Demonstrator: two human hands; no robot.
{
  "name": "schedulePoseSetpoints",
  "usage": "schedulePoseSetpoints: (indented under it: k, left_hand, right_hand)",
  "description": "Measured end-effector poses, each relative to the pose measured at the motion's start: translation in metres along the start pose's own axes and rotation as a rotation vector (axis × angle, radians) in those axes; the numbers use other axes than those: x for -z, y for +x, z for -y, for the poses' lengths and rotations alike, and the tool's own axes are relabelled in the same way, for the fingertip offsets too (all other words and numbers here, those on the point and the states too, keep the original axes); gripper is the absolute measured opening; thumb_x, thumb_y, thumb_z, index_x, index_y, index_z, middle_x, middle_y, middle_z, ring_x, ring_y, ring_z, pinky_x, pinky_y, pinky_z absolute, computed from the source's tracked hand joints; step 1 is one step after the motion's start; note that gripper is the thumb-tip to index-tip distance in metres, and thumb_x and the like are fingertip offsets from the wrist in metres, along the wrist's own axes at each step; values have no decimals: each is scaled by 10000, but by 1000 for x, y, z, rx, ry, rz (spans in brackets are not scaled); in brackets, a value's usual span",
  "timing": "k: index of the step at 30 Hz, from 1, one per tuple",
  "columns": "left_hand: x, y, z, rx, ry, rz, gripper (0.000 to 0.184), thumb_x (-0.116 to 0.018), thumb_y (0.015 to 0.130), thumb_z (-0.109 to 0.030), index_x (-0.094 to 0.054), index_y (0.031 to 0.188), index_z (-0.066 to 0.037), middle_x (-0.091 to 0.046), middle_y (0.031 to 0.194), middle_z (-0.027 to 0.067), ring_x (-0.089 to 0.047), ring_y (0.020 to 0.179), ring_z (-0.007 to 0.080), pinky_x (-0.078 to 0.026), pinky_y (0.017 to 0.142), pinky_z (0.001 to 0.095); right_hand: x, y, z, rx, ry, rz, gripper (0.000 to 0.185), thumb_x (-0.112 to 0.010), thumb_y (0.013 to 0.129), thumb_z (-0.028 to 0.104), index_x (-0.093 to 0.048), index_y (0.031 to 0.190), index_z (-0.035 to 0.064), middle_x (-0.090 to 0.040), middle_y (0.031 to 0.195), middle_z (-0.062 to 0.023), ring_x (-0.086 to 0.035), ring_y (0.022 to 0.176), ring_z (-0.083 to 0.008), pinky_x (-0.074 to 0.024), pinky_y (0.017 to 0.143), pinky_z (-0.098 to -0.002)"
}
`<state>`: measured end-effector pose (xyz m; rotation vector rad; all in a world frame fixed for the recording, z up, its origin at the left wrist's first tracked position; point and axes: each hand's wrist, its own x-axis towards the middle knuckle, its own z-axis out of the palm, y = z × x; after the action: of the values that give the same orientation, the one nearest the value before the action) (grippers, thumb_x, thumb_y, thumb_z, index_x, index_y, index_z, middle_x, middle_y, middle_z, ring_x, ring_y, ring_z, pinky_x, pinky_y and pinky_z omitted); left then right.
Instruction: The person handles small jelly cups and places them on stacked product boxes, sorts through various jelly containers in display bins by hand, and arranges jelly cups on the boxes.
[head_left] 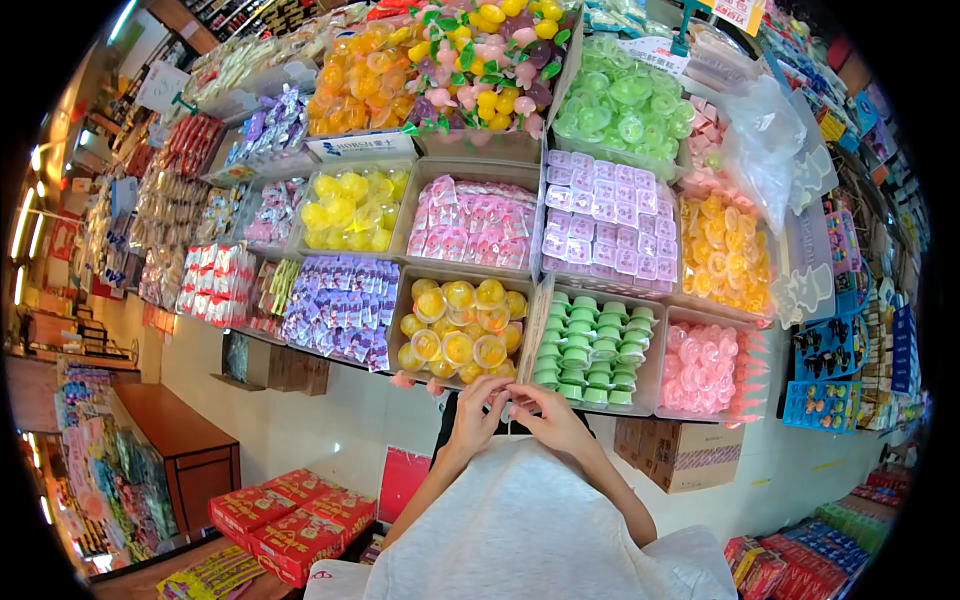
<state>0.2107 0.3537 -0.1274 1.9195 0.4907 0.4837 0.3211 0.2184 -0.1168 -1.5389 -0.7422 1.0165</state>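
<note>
Yellow cups [457, 347] just beyond left hand [479, 411]

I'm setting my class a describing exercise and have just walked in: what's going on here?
A person in a grey top has the left hand and right hand close together, just in front of the yellow cups and green cups. Whether they hold anything small cannot be made out. Purple packets lie left of the yellow cups; pink cups sit right of the green ones.
</note>
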Motion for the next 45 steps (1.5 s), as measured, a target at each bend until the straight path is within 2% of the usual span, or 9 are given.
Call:
schedulePoseSetpoints:
  k: [3, 12, 24, 31, 37, 43, 45]
  left_hand:
    - [2, -3, 6, 27, 33, 65, 213, -628, 901, -8, -644, 1112, 14, -649, 1010, 121, -632, 852, 193, -506, 724, 286]
    - [-1, -4, 10, 50, 52, 92, 203, -631, 904, -16, -644, 1104, 21, -653, 1021, 130, -649, 886, 212, -519, 761, 297]
    - [-5, -4, 13, 54, 33, 98, 197, -640, 896, -14, -641, 1089, 30, -654, 957, 144, -651, 862, 236, -521, 764, 320]
    - [-11, -5, 7, 45, 20, 59, 191, -669, 852, -20, -667, 1043, -4, -665, 903, 120, -613, 769, 255, -475, 697, 352]
    - [-16, -5, 13, 15, -15, 25, 192, -674, 842, -22, -670, 1034, -15, -667, 870, 117, -605, 716, 255, -462, 671, 358]
    - [-12, -5, 20, -1, 39, 38, 200, -668, 836, -10, -662, 1036, -9, -659, 874, 118, -607, 735, 251, -464, 670, 351]
    - [-8, -7, 25, -23, 107, 70, 202, -662, 835, -3, -656, 1037, -4, -654, 884, 121, -609, 757, 255, -467, 676, 348]
  right_hand:
    - [-1, 0, -3, -20, 26, -5, 346, -648, 925, 156, -598, 1214, -27, -651, 1078, -135, -658, 957, -217, -526, 808, -316]
    - [-2, 1, -7, -7, -2, -11, 348, -657, 918, 158, -604, 1212, -21, -656, 1062, -131, -657, 949, -216, -525, 807, -312]
    - [-1, 3, -23, -29, 55, -1, 344, -665, 913, 160, -611, 1198, -25, -662, 1065, -128, -657, 937, -204, -525, 812, -310]
    - [0, -2, -30, -34, 28, -9, 340, -671, 910, 165, -611, 1187, -22, -644, 1038, -113, -651, 928, -194, -525, 824, -307]
    - [2, -3, -26, -45, 51, -22, 331, -678, 905, 169, -613, 1180, -3, -583, 1090, -112, -636, 936, -198, -525, 834, -305]
    - [-1, 3, -19, -20, -197, -74, 299, -680, 909, 195, -617, 1125, -2, -520, 1037, -95, -595, 876, -193, -513, 795, -304]
    - [-2, 9, -24, 5, -144, -65, 282, -675, 912, 202, -619, 1098, -1, -521, 1033, -101, -591, 861, -199, -506, 784, -305]
